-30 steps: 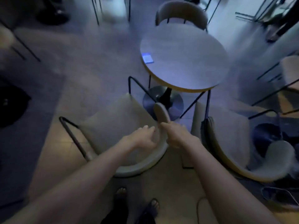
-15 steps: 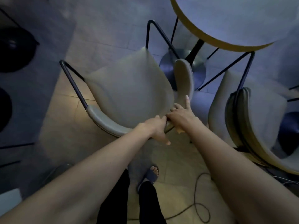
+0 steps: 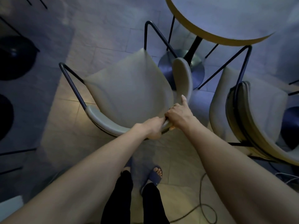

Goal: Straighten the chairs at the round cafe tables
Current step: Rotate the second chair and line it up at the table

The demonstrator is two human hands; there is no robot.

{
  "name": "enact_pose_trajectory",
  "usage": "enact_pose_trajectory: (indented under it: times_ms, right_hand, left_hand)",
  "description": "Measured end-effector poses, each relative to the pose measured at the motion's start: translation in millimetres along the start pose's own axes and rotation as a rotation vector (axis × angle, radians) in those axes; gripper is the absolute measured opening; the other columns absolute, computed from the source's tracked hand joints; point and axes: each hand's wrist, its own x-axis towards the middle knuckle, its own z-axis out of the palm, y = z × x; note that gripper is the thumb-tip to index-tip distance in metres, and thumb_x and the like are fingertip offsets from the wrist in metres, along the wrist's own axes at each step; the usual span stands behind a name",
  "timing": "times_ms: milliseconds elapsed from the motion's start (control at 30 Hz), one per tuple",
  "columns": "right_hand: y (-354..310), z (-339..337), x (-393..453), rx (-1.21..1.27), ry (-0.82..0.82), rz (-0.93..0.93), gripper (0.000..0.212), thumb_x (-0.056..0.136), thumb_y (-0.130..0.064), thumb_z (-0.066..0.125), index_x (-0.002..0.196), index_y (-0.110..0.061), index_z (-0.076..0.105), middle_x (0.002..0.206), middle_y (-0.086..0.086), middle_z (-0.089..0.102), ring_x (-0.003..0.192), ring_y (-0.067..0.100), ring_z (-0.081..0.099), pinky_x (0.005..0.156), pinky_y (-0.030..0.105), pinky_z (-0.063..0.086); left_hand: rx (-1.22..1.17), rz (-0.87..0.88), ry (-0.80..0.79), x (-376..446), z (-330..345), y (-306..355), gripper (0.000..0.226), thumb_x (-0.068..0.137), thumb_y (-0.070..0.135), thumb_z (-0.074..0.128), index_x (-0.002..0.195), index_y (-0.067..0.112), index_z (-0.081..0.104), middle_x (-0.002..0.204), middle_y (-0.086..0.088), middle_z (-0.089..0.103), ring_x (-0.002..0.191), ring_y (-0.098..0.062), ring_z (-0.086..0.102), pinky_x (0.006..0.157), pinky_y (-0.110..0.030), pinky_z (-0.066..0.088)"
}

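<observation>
A beige padded chair [image 3: 129,94] with a curved backrest and dark metal arm loops stands right below me, its seat turned toward the round table [image 3: 226,18] at the top right. My left hand [image 3: 153,128] grips the rim of the backrest from above. My right hand [image 3: 178,114] grips the same rim just to the right, with the index finger stretched along it. A second beige chair [image 3: 252,113] stands at the right, close beside the first one.
The table's dark post and round metal foot [image 3: 182,68] sit just beyond the chair. A cable [image 3: 200,199] loops over the tiled floor by my feet [image 3: 153,175]. Dark round seats [image 3: 14,57] and thin metal legs are at the left.
The view has tilted down and closer to the chair. Both hands have closed onto the backrest rim, and the chair looks turned so its seat points more toward the table.
</observation>
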Motion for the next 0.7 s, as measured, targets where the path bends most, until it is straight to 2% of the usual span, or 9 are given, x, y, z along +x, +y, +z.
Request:
enact_pose_trajectory:
  times_ms: [167, 233, 333, 433, 533, 633, 700]
  right_hand:
    - [-41, -3, -20, 0.051, -0.045, 0.043, 0.024, 0.098, -0.024, 0.049, 0.109, -0.025, 0.070, 0.108, -0.001, 0.071, 0.114, 0.028, 0.059, 0.112, 0.073, -0.001]
    - [-61, -6, -26, 0.057, -0.082, 0.062, 0.028, 0.099, -0.022, 0.045, 0.111, -0.023, 0.071, 0.109, 0.000, 0.071, 0.113, 0.030, 0.060, 0.109, 0.076, -0.001]
    - [-95, -12, -26, 0.072, -0.196, 0.108, 0.026, 0.096, -0.022, 0.051, 0.112, -0.022, 0.070, 0.112, 0.001, 0.070, 0.114, 0.031, 0.060, 0.105, 0.080, -0.001]
    - [-132, -23, -22, 0.140, -0.280, 0.138, 0.026, 0.095, -0.020, 0.052, 0.115, -0.020, 0.069, 0.117, 0.003, 0.068, 0.116, 0.033, 0.059, 0.101, 0.084, 0.004]
    - [-165, -35, -12, 0.187, -0.354, 0.122, 0.034, 0.092, -0.017, 0.058, 0.126, -0.019, 0.063, 0.128, 0.004, 0.063, 0.123, 0.031, 0.055, 0.098, 0.085, 0.013]
    - [-196, -48, 8, 0.255, -0.391, 0.109, 0.043, 0.094, -0.019, 0.060, 0.137, -0.016, 0.055, 0.137, 0.007, 0.055, 0.129, 0.035, 0.049, 0.097, 0.080, 0.028]
    - [-216, -54, 24, 0.263, -0.378, 0.064, 0.047, 0.095, -0.026, 0.062, 0.139, -0.013, 0.053, 0.137, 0.009, 0.055, 0.126, 0.037, 0.051, 0.092, 0.072, 0.043]
  left_hand:
    - [0.085, 0.033, -0.050, -26, 12, -25, 0.028, 0.084, 0.006, 0.059, 0.104, 0.019, 0.045, 0.104, -0.010, 0.059, 0.087, -0.028, 0.057, 0.072, -0.038, 0.044]
    - [0.110, 0.020, -0.057, -37, 18, -40, 0.028, 0.085, 0.010, 0.062, 0.109, 0.018, 0.050, 0.108, -0.010, 0.061, 0.094, -0.030, 0.062, 0.075, -0.041, 0.049]
    - [0.184, 0.001, -0.056, -58, 18, -61, 0.039, 0.087, 0.009, 0.060, 0.123, 0.020, 0.053, 0.118, -0.009, 0.060, 0.106, -0.032, 0.061, 0.085, -0.047, 0.053]
    - [0.283, -0.013, -0.086, -78, 11, -88, 0.040, 0.087, 0.014, 0.059, 0.125, 0.025, 0.051, 0.123, -0.004, 0.058, 0.112, -0.030, 0.059, 0.083, -0.045, 0.051]
    - [0.368, -0.027, -0.118, -95, -2, -119, 0.041, 0.084, 0.023, 0.060, 0.123, 0.032, 0.050, 0.123, 0.000, 0.060, 0.112, -0.028, 0.061, 0.084, -0.045, 0.052]
    - [0.480, -0.007, -0.113, -111, -25, -147, 0.036, 0.085, 0.024, 0.058, 0.119, 0.037, 0.054, 0.119, 0.004, 0.065, 0.109, -0.024, 0.063, 0.081, -0.038, 0.046]
    - [0.561, 0.002, -0.070, -120, -44, -166, 0.038, 0.085, 0.022, 0.055, 0.118, 0.042, 0.057, 0.118, 0.008, 0.067, 0.112, -0.020, 0.063, 0.097, -0.042, 0.042]
